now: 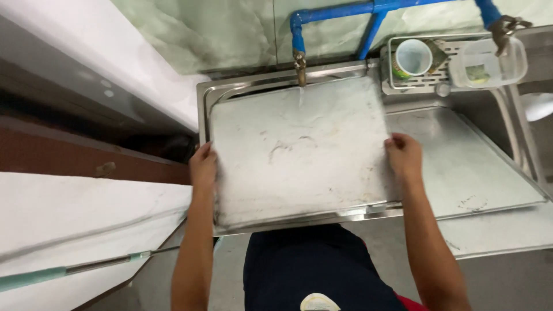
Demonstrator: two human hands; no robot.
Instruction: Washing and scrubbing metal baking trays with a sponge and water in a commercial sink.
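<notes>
Tray (299, 150): large, flat, rectangular, pale grey, scuffed and stained, and you hold it across the steel sink (203, 109), covering most of the basin. Its far edge sits just under the brass tap (299, 64); its near edge is over the sink's near rim.

Your left hand (203, 167) grips the tray's left edge, fingers curled around it. Your right hand (404, 156) grips the right edge the same way, thumb on top. Both hands are closed on the tray and set well apart, one per side.

A thin stream of water runs from the tap onto the far part of the tray. The tap hangs from a blue pipe (334, 11) running along the green marbled wall.

Right of the tray lies the sink's steel drainboard (472, 167), wet and spotted. At far right is a small rack (426, 80) holding a white cup (412, 57), with a clear plastic container (489, 64) just beside it.

Near left, a pale green-handled pole (69, 269) lies across the white surface.
</notes>
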